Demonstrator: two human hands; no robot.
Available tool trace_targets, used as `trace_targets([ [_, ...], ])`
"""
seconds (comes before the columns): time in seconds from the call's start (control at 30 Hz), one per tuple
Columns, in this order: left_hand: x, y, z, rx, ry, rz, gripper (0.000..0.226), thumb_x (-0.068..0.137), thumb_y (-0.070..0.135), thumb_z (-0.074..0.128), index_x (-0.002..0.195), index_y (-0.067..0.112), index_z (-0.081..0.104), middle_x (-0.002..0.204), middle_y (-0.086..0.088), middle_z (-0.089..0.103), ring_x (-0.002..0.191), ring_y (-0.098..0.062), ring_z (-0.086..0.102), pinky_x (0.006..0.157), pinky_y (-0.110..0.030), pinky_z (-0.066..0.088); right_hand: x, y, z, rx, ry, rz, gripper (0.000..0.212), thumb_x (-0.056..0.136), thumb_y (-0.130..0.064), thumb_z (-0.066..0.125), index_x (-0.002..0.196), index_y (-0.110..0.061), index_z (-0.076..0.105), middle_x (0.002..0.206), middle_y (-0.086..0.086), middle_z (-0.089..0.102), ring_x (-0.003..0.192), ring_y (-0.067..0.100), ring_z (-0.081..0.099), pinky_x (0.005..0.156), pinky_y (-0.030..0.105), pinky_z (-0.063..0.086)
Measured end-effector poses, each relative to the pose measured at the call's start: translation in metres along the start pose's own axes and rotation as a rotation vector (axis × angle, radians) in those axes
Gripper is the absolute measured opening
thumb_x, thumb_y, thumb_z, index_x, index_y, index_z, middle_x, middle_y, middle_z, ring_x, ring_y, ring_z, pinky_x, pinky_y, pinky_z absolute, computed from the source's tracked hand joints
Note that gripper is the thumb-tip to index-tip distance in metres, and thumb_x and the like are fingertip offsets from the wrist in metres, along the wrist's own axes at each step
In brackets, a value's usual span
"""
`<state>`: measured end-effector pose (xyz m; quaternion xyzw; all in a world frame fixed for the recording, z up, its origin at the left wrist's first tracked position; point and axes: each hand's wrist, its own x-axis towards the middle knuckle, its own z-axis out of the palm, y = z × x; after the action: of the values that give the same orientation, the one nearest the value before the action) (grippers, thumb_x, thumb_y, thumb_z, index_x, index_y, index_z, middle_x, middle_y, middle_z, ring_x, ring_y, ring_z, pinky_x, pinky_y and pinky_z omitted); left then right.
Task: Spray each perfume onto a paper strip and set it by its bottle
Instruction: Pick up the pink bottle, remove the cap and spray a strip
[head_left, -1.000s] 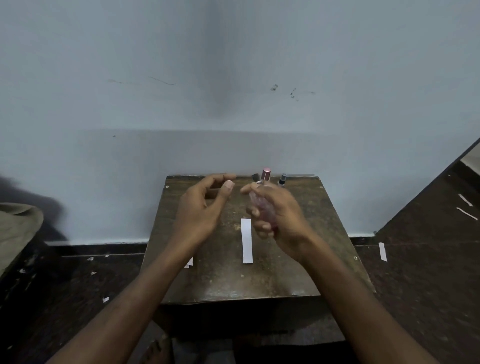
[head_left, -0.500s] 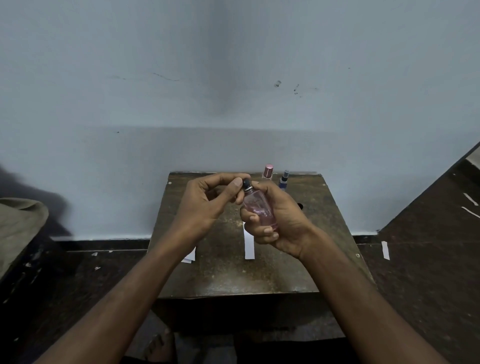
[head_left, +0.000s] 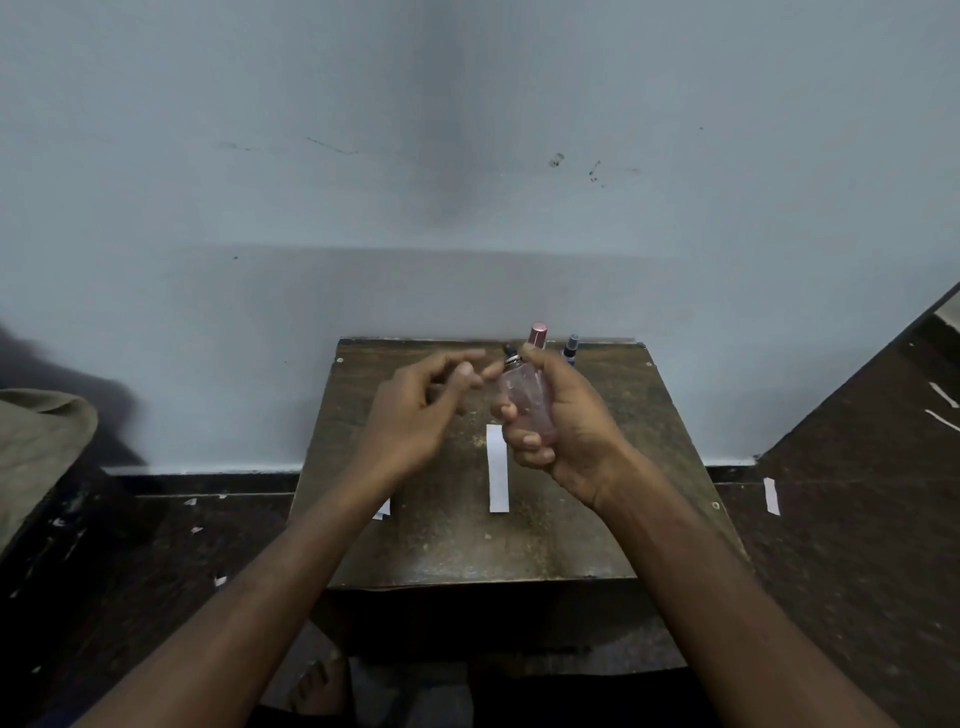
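Observation:
My right hand (head_left: 566, 431) grips a small clear bottle of pink perfume (head_left: 524, 400) upright above the table, its dark spray nozzle (head_left: 510, 356) uncovered at the top. My left hand (head_left: 415, 410) hovers just left of the nozzle with its fingers loosely spread and blurred, holding nothing that I can see. A white paper strip (head_left: 497, 467) lies flat on the table below the bottle. A second strip (head_left: 383, 508) peeks out from under my left wrist. A pink-capped bottle (head_left: 537, 335) and a blue-capped bottle (head_left: 571, 347) stand at the table's back edge.
The small brown table (head_left: 441, 545) stands against a pale wall. Loose paper strips (head_left: 771, 496) and scraps lie on the dark floor to the right and left. A bare foot (head_left: 317, 686) shows under the table's front edge. An olive cloth (head_left: 36, 447) sits at far left.
My right hand has raised the pink bottle and turned it upright. My left hand came to the nozzle, pinched at it, and has now drawn slightly away to the left.

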<state>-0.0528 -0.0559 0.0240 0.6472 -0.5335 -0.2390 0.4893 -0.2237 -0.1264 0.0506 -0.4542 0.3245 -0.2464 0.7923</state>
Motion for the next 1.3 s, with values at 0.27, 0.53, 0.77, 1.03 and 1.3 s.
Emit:
trace_targets([
  [0.27, -0.013, -0.021, 0.029, 0.821, -0.292, 0.091, 0.047, 0.102, 0.053, 0.052, 0.145, 0.035, 0.048, 0.132, 0.001, 0.048, 0.122, -0.022, 0.052, 0.084, -0.04, 0.056, 0.009, 0.002, -0.006, 0.097, 0.241, -0.16, 0.031, 0.11, -0.029, 0.039, 0.132, -0.027, 0.061, 0.076, 0.008, 0.06, 0.047, 0.014, 0.041, 0.044, 0.019, 0.027],
  [0.53, -0.01, -0.019, 0.039, 0.959, -0.276, 0.105, 0.044, 0.102, 0.051, 0.054, 0.137, 0.024, 0.05, 0.135, -0.002, 0.046, 0.12, -0.023, 0.052, 0.072, -0.034, 0.042, 0.007, -0.004, 0.0, 0.265, 0.001, -0.302, 0.038, 0.111, -0.028, 0.044, 0.147, -0.023, 0.053, 0.081, 0.011, 0.06, 0.043, 0.011, 0.04, 0.038, 0.018, 0.029],
  [0.77, -0.008, -0.02, 0.03, 0.659, -0.227, 0.114, 0.017, 0.095, 0.033, 0.069, 0.1, 0.02, 0.058, 0.099, 0.005, 0.063, 0.094, -0.021, 0.063, 0.074, -0.042, 0.055, 0.004, -0.007, 0.005, 0.318, -0.134, -0.287, 0.033, 0.111, -0.028, 0.039, 0.142, -0.028, 0.052, 0.088, 0.011, 0.064, 0.039, 0.008, 0.037, 0.038, 0.015, 0.023],
  [1.03, 0.0, -0.001, 0.005, 0.447, -0.151, 0.075, 0.015, 0.097, 0.02, 0.074, 0.112, 0.019, 0.076, 0.096, 0.007, 0.075, 0.08, 0.002, 0.067, 0.07, -0.008, 0.052, -0.002, -0.001, 0.015, -0.069, 0.13, -0.359, 0.031, 0.112, -0.025, 0.039, 0.138, -0.034, 0.054, 0.083, 0.009, 0.06, 0.047, 0.014, 0.039, 0.042, 0.019, 0.024],
  [1.3, -0.035, 0.02, -0.043, -0.231, 0.434, -0.216, 0.009, 0.096, 0.02, 0.078, 0.099, 0.012, 0.078, 0.083, -0.003, 0.081, 0.082, -0.014, 0.081, 0.081, -0.035, 0.066, -0.034, 0.01, 0.036, -0.633, 0.478, -0.705, 0.027, 0.112, -0.042, 0.047, 0.138, -0.04, 0.053, 0.086, 0.003, 0.07, 0.055, 0.018, 0.068, 0.048, 0.034, 0.055],
])
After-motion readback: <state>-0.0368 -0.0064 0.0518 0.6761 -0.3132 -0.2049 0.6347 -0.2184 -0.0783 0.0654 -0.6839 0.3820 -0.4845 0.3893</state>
